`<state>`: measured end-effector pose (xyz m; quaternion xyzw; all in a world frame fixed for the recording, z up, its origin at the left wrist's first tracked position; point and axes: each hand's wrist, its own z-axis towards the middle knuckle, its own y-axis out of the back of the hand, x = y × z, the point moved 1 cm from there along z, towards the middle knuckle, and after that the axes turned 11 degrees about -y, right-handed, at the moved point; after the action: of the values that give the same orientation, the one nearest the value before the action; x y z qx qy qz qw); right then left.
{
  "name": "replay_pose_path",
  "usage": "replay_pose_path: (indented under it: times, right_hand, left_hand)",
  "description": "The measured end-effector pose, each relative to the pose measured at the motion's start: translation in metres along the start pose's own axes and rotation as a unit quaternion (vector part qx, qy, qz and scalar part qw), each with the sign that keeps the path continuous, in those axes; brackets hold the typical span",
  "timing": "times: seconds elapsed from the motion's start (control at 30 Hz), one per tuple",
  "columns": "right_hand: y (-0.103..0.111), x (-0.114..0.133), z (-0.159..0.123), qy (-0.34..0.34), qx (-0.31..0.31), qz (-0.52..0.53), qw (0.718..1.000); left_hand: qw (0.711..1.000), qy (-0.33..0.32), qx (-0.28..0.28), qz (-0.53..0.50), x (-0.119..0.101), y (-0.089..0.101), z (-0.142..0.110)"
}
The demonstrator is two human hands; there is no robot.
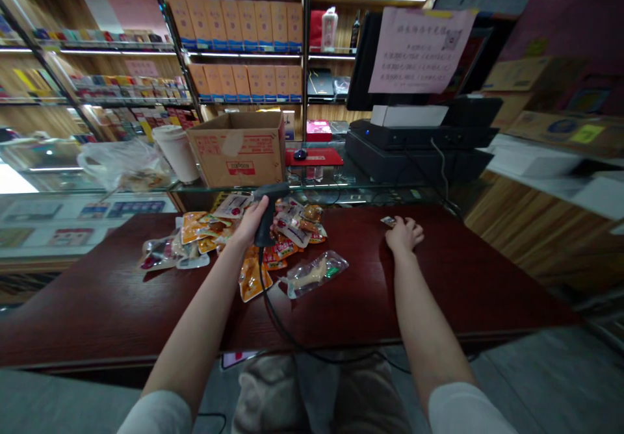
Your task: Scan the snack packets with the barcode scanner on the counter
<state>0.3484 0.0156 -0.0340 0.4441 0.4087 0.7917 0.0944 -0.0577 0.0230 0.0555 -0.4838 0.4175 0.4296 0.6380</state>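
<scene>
My left hand (251, 221) is wrapped round the handle of a dark barcode scanner (268, 213), whose head points out over a heap of snack packets (214, 232) on the dark red table (439, 291). The scanner's black cable (273, 317) runs back toward me. My right hand (403, 234) lies palm down on the table with fingers curled, touching a small packet (389, 221) at its fingertips. A clear packet (314, 273) lies apart from the heap, between my arms.
A cardboard box (238, 148), a white cup (176, 153) and a plastic bag (124, 164) stand on the glass counter behind. A black register with printer (414, 141) and a paper notice (419, 49) are at the right. Stocked shelves (234, 25) fill the back wall.
</scene>
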Motion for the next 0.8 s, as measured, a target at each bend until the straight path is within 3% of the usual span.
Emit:
replay_pose_path:
  times: [0.07,0.13,0.2,0.23,0.3,0.37,0.53,0.63,0.73,0.8]
  right_hand:
    - [0.003,0.010,-0.006,0.036,-0.015,0.013,0.999]
    - [0.006,0.027,-0.016,0.116,0.029,0.052,0.991]
    - [0.007,0.045,-0.031,0.210,0.183,0.118,0.953]
    - [0.006,0.053,-0.040,0.242,0.289,0.151,0.914]
    - [0.003,0.063,-0.058,0.242,0.472,0.163,0.832]
    - [0.000,0.068,-0.071,0.240,0.538,0.128,0.798]
    - [-0.004,0.067,-0.076,0.292,0.547,0.074,0.781]
    - [-0.008,0.065,-0.073,0.292,0.540,0.086,0.785]
    - [-0.015,0.063,-0.069,0.232,0.531,0.150,0.801]
    - [-0.020,0.061,-0.064,0.146,0.505,0.214,0.824]
  left_hand:
    - [1.000,0.000,0.016,0.009,-0.003,0.001,0.008]
    - [1.000,-0.001,0.024,0.005,-0.001,0.002,0.012]
    - [1.000,-0.002,0.022,-0.002,0.005,0.004,0.014]
    - [1.000,0.000,0.022,-0.005,0.009,0.005,0.014]
    - [0.999,0.010,0.033,-0.015,0.016,0.008,0.012]
    - [0.999,0.014,0.043,-0.030,0.021,0.010,0.010]
    - [0.999,0.012,0.034,-0.040,0.022,0.012,0.003]
    - [0.999,0.014,0.030,-0.038,0.021,0.012,0.000]
    - [0.999,0.015,0.026,-0.036,0.021,0.011,-0.002]
    - [0.999,0.018,0.025,-0.033,0.021,0.010,-0.002]
